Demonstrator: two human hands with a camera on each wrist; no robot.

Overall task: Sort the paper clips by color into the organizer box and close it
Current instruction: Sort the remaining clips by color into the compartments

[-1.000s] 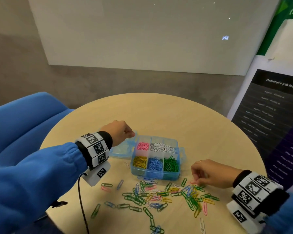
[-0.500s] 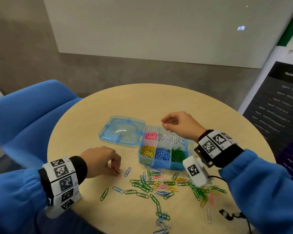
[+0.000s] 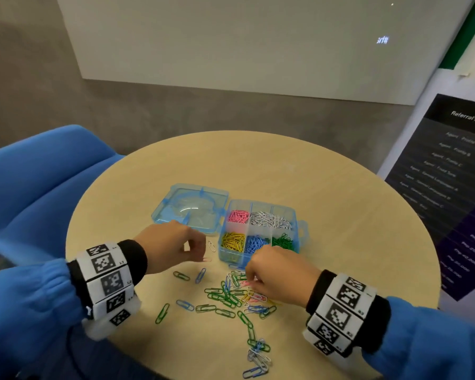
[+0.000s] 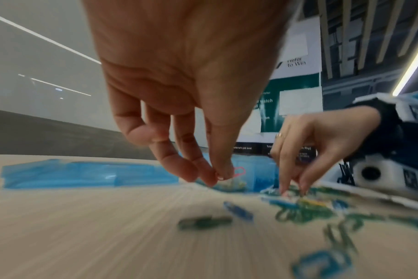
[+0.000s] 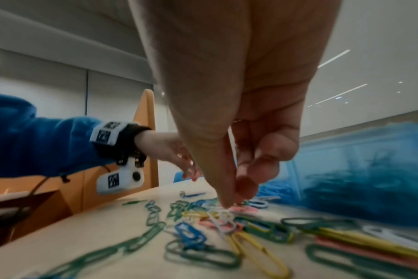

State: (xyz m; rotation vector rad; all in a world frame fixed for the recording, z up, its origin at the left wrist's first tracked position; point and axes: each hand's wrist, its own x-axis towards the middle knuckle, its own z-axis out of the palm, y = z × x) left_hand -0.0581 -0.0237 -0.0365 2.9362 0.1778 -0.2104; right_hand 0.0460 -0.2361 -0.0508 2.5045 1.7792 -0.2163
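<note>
A: What was the left hand (image 3: 173,246) doing?

B: It pinched a single pink wire paper clip (image 4: 237,171) between thumb and fingertips, lifted just off the round pale wooden counter (image 3: 340,187), beside the box's left front corner. I'd judge it was bound for the pink compartment (image 3: 238,216) at the back left.

A: And the right hand (image 3: 279,275)?

B: Its fingers were curled down into the loose heap of mixed coloured paper clips (image 3: 231,294), fingertips closing at a pink clip (image 5: 242,209) tangled with a white one. Whether it had truly gripped that clip I couldn't tell; the tips hid the contact.

A: Where did the box sit?

B: The translucent blue plastic organizer box (image 3: 302,234) stood just behind the heap, its hinged clear-blue lid (image 3: 192,204) laid flat open to the left, probably so both hands could drop clips in without obstruction. Pink and white filled the back cells; yellow, blue and green the front.

A: Much left?

B: Plenty, by my reckoning: many green, blue, yellow and pink clips lay scattered on the counter, some chained near the front edge, and the lid was not yet shut.
</note>
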